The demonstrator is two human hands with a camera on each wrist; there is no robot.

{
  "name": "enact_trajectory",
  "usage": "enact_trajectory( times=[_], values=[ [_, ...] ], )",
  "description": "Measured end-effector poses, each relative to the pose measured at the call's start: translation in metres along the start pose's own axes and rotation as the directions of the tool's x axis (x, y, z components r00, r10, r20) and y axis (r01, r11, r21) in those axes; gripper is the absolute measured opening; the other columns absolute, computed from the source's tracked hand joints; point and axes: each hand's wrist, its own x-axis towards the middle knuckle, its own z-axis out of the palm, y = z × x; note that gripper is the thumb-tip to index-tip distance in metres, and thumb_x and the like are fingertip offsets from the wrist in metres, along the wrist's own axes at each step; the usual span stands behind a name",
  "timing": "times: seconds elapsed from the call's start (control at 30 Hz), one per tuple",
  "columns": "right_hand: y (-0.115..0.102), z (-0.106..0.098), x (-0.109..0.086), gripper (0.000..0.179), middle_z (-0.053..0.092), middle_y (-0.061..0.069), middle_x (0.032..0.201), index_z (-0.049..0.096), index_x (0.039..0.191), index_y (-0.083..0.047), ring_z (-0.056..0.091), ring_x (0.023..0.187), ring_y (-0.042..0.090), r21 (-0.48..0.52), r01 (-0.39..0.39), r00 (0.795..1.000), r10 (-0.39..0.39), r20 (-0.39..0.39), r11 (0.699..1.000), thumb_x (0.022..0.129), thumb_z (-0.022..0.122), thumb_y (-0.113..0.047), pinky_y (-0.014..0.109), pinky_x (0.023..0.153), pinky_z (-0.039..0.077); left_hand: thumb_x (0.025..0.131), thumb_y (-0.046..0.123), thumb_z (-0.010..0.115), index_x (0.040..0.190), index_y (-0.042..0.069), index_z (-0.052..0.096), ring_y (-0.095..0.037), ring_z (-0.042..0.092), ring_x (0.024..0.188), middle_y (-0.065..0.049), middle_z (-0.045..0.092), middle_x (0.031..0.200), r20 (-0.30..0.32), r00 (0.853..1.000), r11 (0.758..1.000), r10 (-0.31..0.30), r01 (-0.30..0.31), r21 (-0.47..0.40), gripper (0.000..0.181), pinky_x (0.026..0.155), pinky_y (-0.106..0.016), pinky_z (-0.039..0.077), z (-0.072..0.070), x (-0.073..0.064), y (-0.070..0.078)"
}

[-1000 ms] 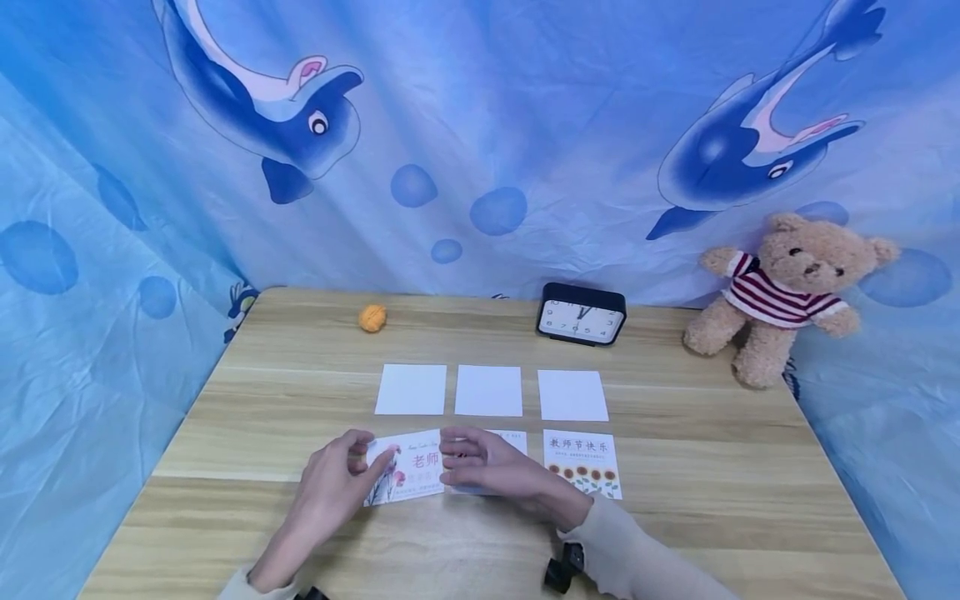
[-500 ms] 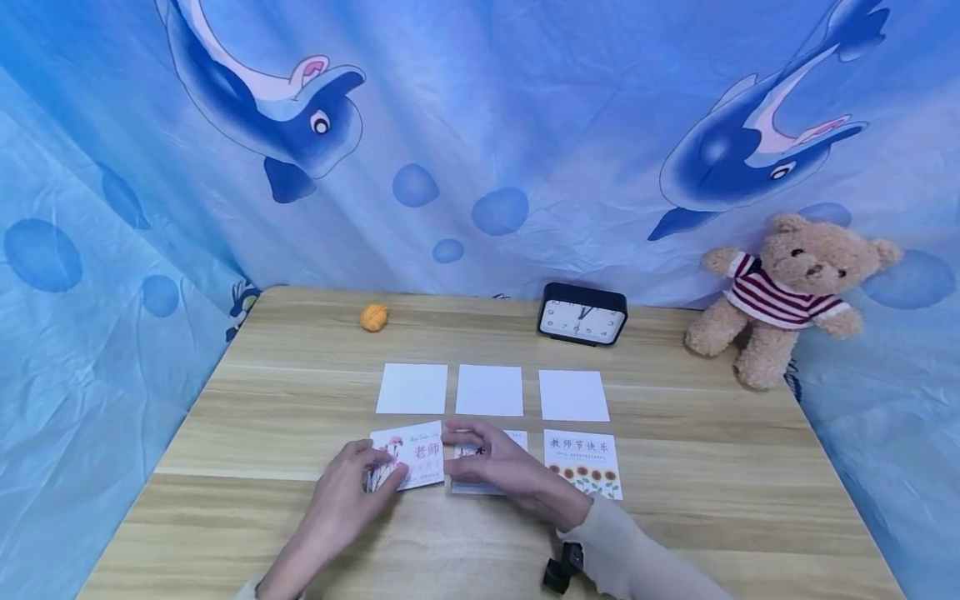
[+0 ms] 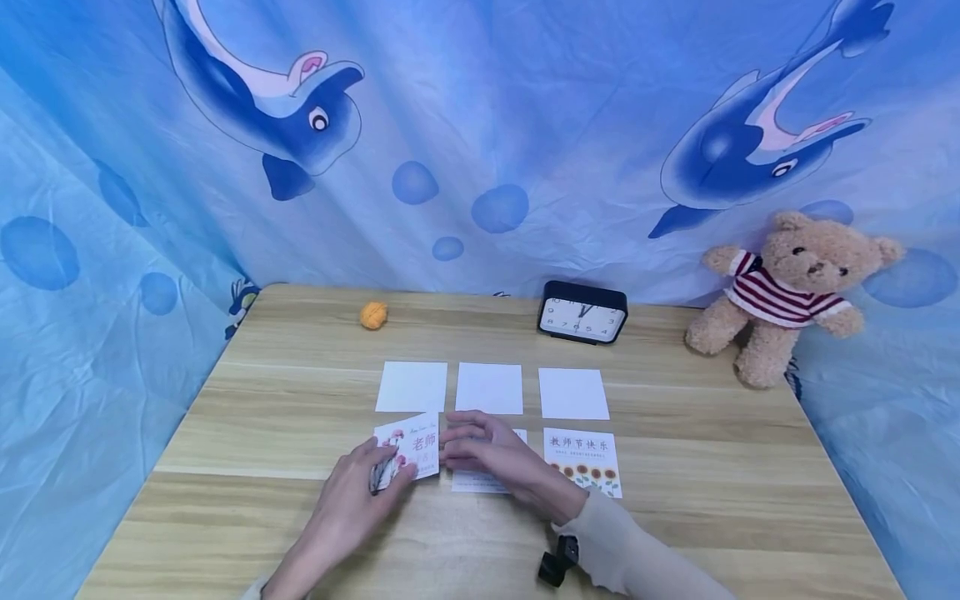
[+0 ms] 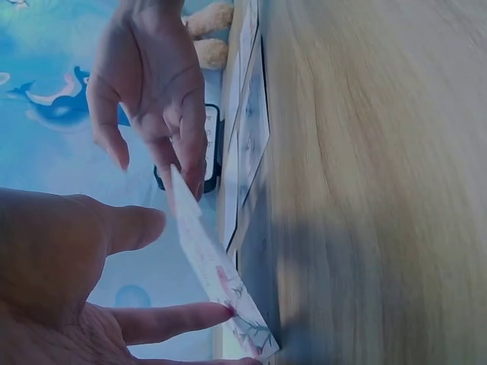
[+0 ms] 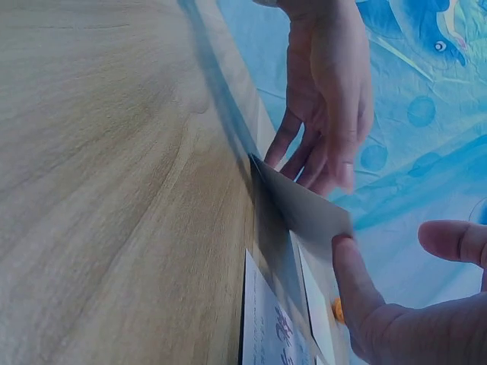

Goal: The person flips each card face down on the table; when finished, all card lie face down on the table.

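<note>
A greeting card (image 3: 412, 450) with pink flowers and Chinese lettering stands tilted, its right side raised off the table. My left hand (image 3: 352, 492) is at the card's left side; in the left wrist view a fairly straight finger (image 4: 183, 315) touches its printed face, the thumb apart. My right hand (image 3: 495, 458) is at the raised right edge; in the right wrist view a fingertip (image 5: 344, 251) meets the plain back (image 5: 308, 209), with the thumb held away. Beneath my right hand lies a second card (image 3: 480, 482), partly hidden. A sunflower card (image 3: 581, 454) lies to its right.
Three blank white squares, left (image 3: 412, 387), middle (image 3: 490, 388) and right (image 3: 573, 393), lie in a row behind the cards. Farther back are an orange ball (image 3: 372, 315), a black clock (image 3: 582, 313) and a teddy bear (image 3: 787, 292). A blue dolphin curtain (image 3: 480, 125) surrounds the wooden table.
The flower card has tilted up, its right side rising toward the right hand. My left hand has shifted right along with the card. My right hand has moved slightly up and stays near the edge.
</note>
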Motion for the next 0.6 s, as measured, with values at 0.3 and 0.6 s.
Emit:
enact_trajectory(
  times=[0.3,0.6],
  values=[
    [0.004,0.009,0.007,0.041,0.068,0.018,0.121,0.052,0.143,0.006,0.075,0.091,0.015,0.040,0.017,0.998,-0.019,0.056,0.999,0.106,0.054,-0.011,0.034,0.096,0.063,0.101,0.064,0.054,0.141,0.009,0.063,-0.042,0.060,0.132,-0.020,0.063,0.143,-0.014,1.000,0.994,0.006,-0.008,-0.105,0.068,0.110,-0.060,0.049,0.003,0.002,0.004],
    [0.013,0.020,0.010,0.038,0.071,0.023,0.122,0.056,0.138,0.005,0.075,0.095,0.018,-0.014,-0.001,0.998,0.002,0.065,1.000,0.106,0.058,-0.015,0.035,0.096,0.063,0.097,0.062,0.063,0.127,0.013,0.066,-0.021,0.074,0.098,-0.016,0.071,0.126,0.048,0.997,0.954,-0.053,0.064,-0.294,0.057,0.071,-0.025,0.061,0.004,0.003,0.007]
  ],
)
